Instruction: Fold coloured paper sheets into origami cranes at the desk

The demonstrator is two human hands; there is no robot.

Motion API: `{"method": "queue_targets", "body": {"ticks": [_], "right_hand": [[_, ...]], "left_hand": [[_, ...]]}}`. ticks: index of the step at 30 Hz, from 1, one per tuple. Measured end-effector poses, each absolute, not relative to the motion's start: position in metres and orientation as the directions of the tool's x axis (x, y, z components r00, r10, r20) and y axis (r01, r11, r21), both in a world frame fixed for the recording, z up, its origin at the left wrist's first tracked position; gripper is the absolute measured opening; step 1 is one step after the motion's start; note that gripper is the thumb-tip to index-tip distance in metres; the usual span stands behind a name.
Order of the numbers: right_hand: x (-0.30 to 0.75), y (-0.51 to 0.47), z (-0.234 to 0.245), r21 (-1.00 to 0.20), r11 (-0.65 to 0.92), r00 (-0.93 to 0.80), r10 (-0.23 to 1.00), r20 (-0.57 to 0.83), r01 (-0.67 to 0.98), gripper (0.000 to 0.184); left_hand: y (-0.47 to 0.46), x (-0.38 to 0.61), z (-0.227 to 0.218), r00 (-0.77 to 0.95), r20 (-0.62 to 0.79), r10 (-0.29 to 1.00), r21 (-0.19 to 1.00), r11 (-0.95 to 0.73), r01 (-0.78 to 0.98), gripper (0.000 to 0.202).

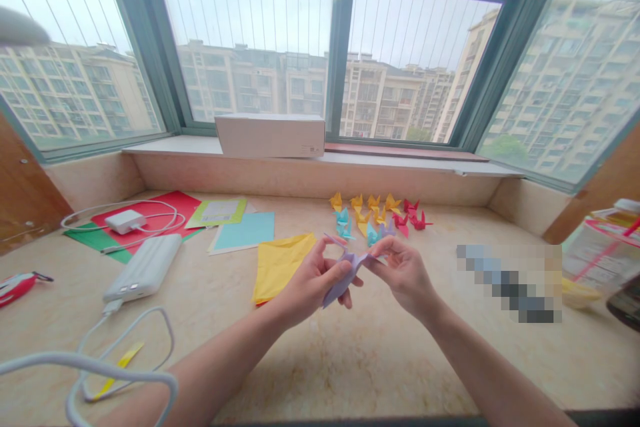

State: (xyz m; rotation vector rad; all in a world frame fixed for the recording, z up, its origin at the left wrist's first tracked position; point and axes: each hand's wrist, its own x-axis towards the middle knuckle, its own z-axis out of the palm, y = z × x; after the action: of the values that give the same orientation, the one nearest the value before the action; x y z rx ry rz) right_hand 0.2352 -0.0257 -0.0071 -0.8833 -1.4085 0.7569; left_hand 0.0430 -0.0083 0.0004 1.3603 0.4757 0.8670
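A lavender folded paper crane is held up over the counter between both hands. My left hand pinches its body between thumb and fingers. On the other side, my right hand grips a tip of the same paper with thumb and forefinger. Just beyond the hands stand several finished paper cranes in rows: yellow cranes, red cranes and light blue cranes. A purple crane among them is partly hidden by my right hand. Beside my left forearm lies a stack of yellow paper.
Left on the stone counter lie a white power bank, a charger, looping white cables, and blue, red and green paper sheets. A white box sits on the sill. At right stands a plastic cup.
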Motion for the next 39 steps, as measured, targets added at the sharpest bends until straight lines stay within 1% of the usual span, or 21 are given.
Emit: {"method": "queue_targets", "body": {"ticks": [3,4,6,7,10,12,14,17,20,22,25,28,30,31,33,34,36,38,39], "right_hand": [[0.236,-0.027,-0.006,-0.854,0.512,0.059,0.853,0.518,0.088,0.021],[0.237,-0.027,-0.006,-0.853,0.513,0.039,0.855,0.518,0.093,0.021],[0.239,-0.028,-0.005,-0.854,0.504,-0.027,0.863,0.505,0.126,0.027],[0.241,-0.029,-0.004,-0.855,0.495,-0.064,0.869,0.491,0.157,0.027],[0.242,-0.03,-0.003,-0.848,0.466,-0.12,0.885,0.45,0.252,0.018],[0.242,-0.031,-0.002,-0.846,0.476,-0.113,0.879,0.462,0.242,0.015],[0.241,-0.032,-0.002,-0.835,0.518,-0.098,0.855,0.509,0.184,0.013],[0.241,-0.03,-0.001,-0.83,0.542,-0.022,0.839,0.544,0.133,0.013],[0.242,-0.026,-0.003,-0.859,0.493,0.102,0.856,0.507,0.138,0.018],[0.242,-0.024,-0.006,-0.863,0.481,0.138,0.854,0.501,0.155,0.019],[0.239,-0.025,-0.007,-0.807,0.528,0.101,0.817,0.568,0.262,0.015],[0.233,-0.03,-0.007,-0.703,0.603,-0.066,0.775,0.629,0.378,0.012],[0.231,-0.032,-0.007,-0.666,0.628,-0.163,0.765,0.623,0.402,0.013],[0.231,-0.032,-0.008,-0.667,0.623,-0.171,0.77,0.615,0.409,0.014],[0.232,-0.03,-0.012,-0.693,0.589,-0.098,0.786,0.61,0.415,0.016],[0.233,-0.028,-0.014,-0.712,0.572,-0.045,0.791,0.61,0.408,0.019],[0.236,-0.025,-0.017,-0.738,0.556,0.011,0.796,0.605,0.381,0.035],[0.239,-0.023,-0.018,-0.734,0.565,-0.012,0.795,0.606,0.375,0.05],[0.239,-0.024,-0.017,-0.721,0.577,-0.042,0.791,0.611,0.384,0.051]], "left_hand": [[-0.009,0.044,0.0,0.601,0.2,0.774,0.957,-0.021,-0.29,0.042],[-0.009,0.044,0.0,0.602,0.198,0.773,0.957,-0.019,-0.29,0.043],[-0.009,0.043,-0.001,0.607,0.189,0.771,0.96,-0.014,-0.281,0.047],[-0.009,0.043,-0.001,0.614,0.18,0.769,0.962,-0.008,-0.272,0.051],[-0.008,0.042,-0.001,0.63,0.145,0.763,0.967,0.026,-0.255,0.07],[-0.008,0.041,-0.001,0.636,0.136,0.76,0.963,0.048,-0.263,0.083],[-0.008,0.04,0.0,0.632,0.148,0.761,0.955,0.056,-0.291,0.09],[-0.006,0.039,0.0,0.599,0.184,0.779,0.923,0.072,-0.377,0.084],[-0.002,0.039,0.0,0.521,0.232,0.821,0.852,0.087,-0.516,0.079],[0.0,0.04,0.0,0.466,0.249,0.849,0.82,0.071,-0.568,0.079],[0.002,0.041,0.0,0.401,0.225,0.888,0.845,0.028,-0.535,0.072],[0.004,0.042,0.0,0.323,0.191,0.927,0.88,-0.016,-0.474,0.062],[0.006,0.042,-0.001,0.282,0.182,0.942,0.891,-0.037,-0.452,0.055],[0.008,0.042,-0.001,0.268,0.181,0.946,0.897,-0.047,-0.44,0.052],[0.009,0.041,-0.001,0.252,0.184,0.95,0.908,-0.065,-0.415,0.049],[0.01,0.041,-0.001,0.249,0.186,0.95,0.915,-0.074,-0.398,0.047],[0.01,0.04,-0.001,0.249,0.183,0.951,0.931,-0.086,-0.356,0.045],[0.009,0.04,-0.001,0.268,0.169,0.948,0.948,-0.083,-0.307,0.046],[0.009,0.04,-0.001,0.282,0.161,0.946,0.956,-0.078,-0.283,0.047]]}}
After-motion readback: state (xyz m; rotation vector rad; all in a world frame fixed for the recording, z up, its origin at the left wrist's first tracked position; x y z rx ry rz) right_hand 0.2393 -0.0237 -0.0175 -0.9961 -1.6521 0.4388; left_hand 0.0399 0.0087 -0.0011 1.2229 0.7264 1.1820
